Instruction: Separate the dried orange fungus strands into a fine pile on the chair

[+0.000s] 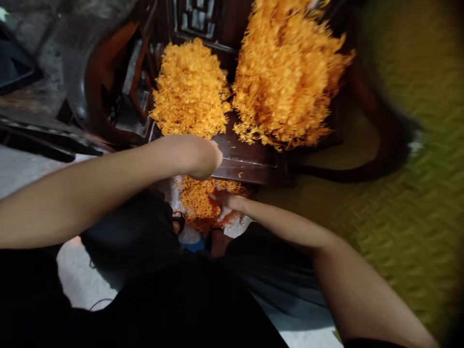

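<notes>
My left hand is bent at the wrist over the front edge of a dark wooden chair. Its fingers are turned under and hidden, so whether they hold anything cannot be seen. Lower down, my right hand reaches to a loose heap of thin orange strands near the floor, fingers spread against its right side. Two big bundles of curly orange strands rest on the chair: a smaller left bundle just beyond my left hand, and a larger right bundle.
Carved wooden armrests curve at the left and right of the seat. A patterned yellow-green surface covers the right side. A dark flat object lies at upper left. My sandalled feet stand beside the lower heap, with something blue between them.
</notes>
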`<state>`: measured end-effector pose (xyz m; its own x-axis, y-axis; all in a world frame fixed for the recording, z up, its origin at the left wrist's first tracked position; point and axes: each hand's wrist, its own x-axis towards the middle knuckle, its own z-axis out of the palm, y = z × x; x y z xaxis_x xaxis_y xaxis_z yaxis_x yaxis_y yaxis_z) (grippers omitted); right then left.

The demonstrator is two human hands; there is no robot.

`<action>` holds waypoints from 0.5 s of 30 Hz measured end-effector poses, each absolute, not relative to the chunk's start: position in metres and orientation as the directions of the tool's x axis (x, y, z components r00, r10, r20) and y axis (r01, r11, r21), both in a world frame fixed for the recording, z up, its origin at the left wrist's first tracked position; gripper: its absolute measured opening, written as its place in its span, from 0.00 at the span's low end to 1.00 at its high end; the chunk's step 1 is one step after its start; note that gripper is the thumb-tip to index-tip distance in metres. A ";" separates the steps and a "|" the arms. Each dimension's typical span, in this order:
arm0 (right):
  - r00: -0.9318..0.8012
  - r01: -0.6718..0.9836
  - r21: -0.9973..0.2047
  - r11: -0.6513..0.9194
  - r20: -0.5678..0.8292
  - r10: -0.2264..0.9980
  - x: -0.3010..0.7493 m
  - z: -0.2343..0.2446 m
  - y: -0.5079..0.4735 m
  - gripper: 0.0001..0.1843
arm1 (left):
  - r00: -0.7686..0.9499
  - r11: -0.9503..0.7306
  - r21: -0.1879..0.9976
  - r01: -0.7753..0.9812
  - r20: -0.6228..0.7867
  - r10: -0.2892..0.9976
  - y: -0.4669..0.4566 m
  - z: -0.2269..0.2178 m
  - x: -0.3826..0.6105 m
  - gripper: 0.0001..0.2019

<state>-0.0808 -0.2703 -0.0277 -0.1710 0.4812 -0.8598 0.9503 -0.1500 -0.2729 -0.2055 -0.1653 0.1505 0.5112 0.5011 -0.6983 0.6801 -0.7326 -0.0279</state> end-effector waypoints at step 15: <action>0.578 0.711 -0.531 -0.462 0.067 0.813 0.112 0.104 -0.142 0.42 | 0.727 -0.682 0.256 0.685 -0.178 0.663 -0.130 0.127 -0.099 0.44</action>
